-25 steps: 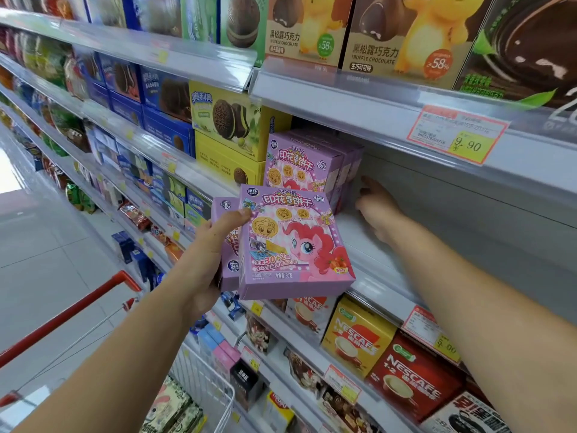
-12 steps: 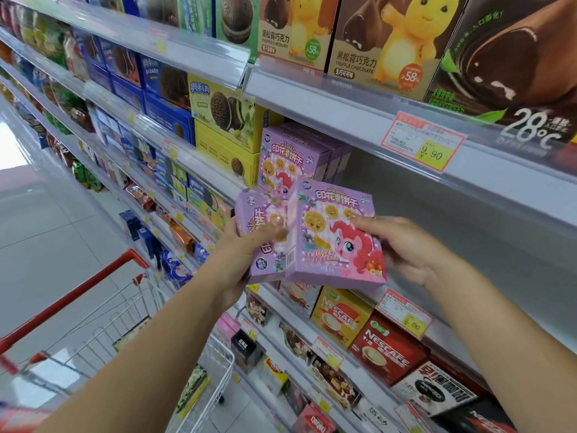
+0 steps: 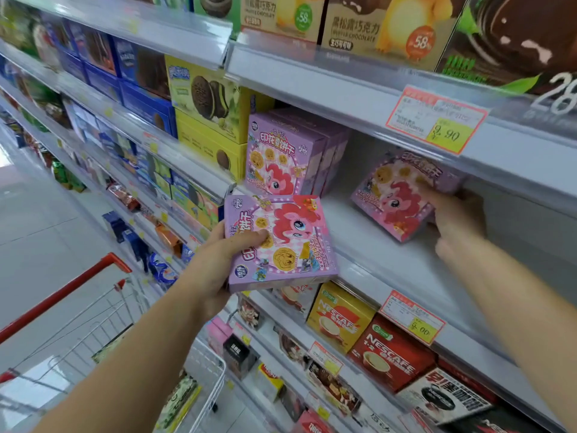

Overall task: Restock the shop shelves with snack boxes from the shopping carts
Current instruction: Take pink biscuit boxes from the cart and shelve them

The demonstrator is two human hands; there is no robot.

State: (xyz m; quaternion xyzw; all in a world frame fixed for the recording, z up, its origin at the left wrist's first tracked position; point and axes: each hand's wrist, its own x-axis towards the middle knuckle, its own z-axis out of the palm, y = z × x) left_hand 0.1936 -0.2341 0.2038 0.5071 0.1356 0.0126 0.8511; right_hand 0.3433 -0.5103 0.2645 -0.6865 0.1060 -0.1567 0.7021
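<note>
L hand (image 3: 215, 267) gripping; R hand (image 3: 456, 221) gripping, outstretched.

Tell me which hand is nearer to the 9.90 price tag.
Right. The right hand is just under the 9.90 price tag, holding a tilted pink box on the shelf. The left hand is lower and far to the tag's left, gripping a second pink box.
</note>
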